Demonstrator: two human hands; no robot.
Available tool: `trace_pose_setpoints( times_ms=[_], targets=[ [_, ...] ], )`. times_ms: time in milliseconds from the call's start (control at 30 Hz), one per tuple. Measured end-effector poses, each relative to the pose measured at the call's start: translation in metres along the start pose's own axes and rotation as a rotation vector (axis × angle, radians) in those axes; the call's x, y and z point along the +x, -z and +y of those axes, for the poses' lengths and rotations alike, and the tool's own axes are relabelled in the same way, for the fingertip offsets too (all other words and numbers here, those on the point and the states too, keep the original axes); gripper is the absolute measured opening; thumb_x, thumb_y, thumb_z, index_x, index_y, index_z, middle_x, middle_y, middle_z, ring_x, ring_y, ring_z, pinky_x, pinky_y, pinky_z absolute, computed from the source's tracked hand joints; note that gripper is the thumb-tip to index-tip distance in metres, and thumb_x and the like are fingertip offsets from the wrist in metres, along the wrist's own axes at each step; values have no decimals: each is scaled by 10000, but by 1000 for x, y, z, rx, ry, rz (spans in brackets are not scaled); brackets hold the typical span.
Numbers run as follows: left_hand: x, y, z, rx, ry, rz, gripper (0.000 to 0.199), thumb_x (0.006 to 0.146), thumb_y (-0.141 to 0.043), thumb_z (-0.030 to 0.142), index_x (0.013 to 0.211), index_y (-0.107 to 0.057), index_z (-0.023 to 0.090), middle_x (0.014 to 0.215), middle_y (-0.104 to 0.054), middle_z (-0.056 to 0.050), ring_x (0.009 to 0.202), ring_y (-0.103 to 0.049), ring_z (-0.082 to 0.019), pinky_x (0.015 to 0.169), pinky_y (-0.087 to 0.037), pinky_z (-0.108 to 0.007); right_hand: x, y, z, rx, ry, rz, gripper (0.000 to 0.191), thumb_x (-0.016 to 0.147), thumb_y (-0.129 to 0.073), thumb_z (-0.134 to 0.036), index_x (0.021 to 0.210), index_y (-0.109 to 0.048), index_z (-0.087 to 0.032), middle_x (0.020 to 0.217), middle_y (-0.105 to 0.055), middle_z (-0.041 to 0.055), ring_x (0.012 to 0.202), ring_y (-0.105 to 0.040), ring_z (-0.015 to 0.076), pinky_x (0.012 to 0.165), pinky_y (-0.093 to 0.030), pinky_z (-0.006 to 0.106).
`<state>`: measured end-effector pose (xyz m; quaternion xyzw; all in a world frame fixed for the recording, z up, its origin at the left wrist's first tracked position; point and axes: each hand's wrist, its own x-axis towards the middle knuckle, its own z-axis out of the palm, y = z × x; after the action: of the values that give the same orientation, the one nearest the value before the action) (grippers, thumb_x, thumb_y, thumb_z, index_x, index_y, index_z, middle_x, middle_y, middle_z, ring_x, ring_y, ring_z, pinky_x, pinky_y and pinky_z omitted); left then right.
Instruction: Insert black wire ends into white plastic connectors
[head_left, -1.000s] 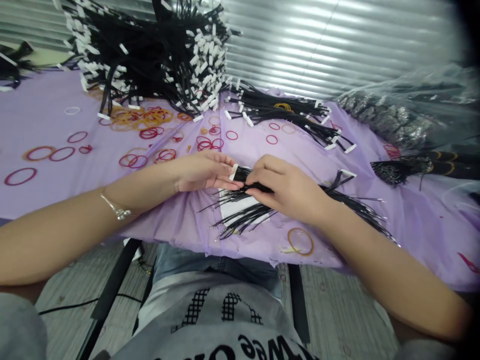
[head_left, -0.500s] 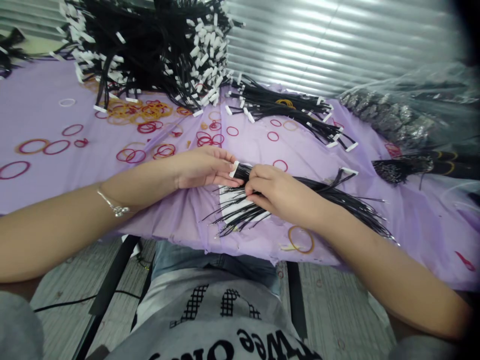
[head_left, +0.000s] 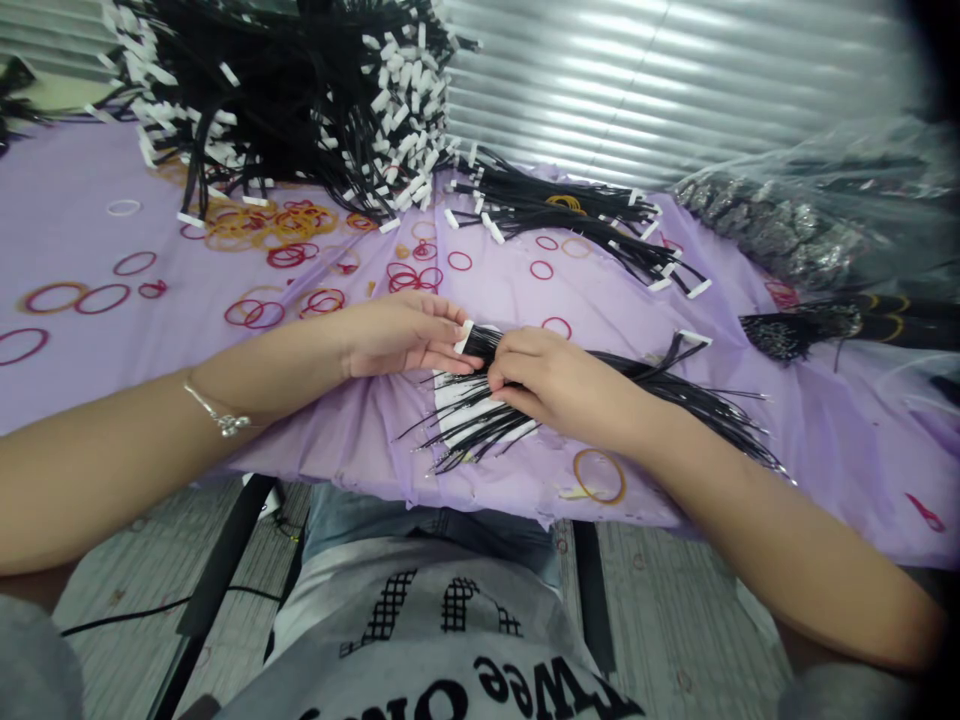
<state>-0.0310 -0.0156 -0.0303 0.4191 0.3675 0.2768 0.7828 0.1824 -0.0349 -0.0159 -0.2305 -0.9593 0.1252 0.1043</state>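
My left hand [head_left: 405, 336] holds a white connector [head_left: 463, 337] between thumb and fingers. Black wires [head_left: 484, 341] run from that connector into my right hand [head_left: 544, 375], whose thumb and fingers are pinched round them. Beneath my hands lie more loose black wires [head_left: 705, 410], their thin ends fanned out to both sides. Under the left part of this heap shows a white sheet or pad [head_left: 448, 398]. Another white connector [head_left: 694, 338] sticks up from the heap at the right. My right palm and the wire portion inside it are hidden.
A tall pile of black cables with white connectors [head_left: 405, 110] stands at the back left. Bundled cables [head_left: 555, 205] lie right of it. Red and yellow rubber bands [head_left: 289, 222] are scattered over the purple cloth [head_left: 75, 230]. Clear plastic bags [head_left: 780, 220] sit at the far right.
The whole view has shifted slightly left. Both hands keep almost the same grip on the connector and its wires.
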Motion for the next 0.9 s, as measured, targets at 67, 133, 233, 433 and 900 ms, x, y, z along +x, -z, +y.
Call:
trace_pose_setpoints(
  times_ms=[67,133,233,433,900],
  targets=[
    [0,0,0,-3,-4,1,126,759,-635,46,853,-583,110,746,-709,-74,728,-700,-158,729,-533,-240,0,1,0,-18,19,-4,160,879,-476,-154,824,-624,-131,840,-571,79,797,-513,173,760,-412,319],
    [-1,0,0,-10,-3,4,125,759,-633,44,853,-586,111,754,-712,-76,739,-701,-163,735,-532,-247,-1,1,0,-17,42,7,171,884,-479,-164,823,-634,-126,838,-580,79,794,-518,172,762,-410,317],
    [-1,-2,1,-18,5,10,137,750,-641,37,851,-582,109,758,-713,-78,745,-704,-169,733,-535,-247,-1,1,2,6,61,18,179,880,-503,-168,807,-659,-119,820,-602,78,778,-535,169,757,-408,312],
    [0,-2,1,-14,23,27,148,749,-614,23,848,-559,117,744,-711,-67,711,-706,-161,716,-541,-241,0,1,2,48,27,13,143,863,-528,-157,811,-661,-137,825,-615,66,780,-537,162,768,-405,310],
    [-3,-4,4,19,30,55,146,769,-603,29,887,-584,113,753,-704,-65,739,-699,-153,735,-530,-239,-4,3,-7,195,-205,69,87,874,-477,-170,869,-562,-153,790,-596,30,732,-511,137,714,-387,276]
  ],
)
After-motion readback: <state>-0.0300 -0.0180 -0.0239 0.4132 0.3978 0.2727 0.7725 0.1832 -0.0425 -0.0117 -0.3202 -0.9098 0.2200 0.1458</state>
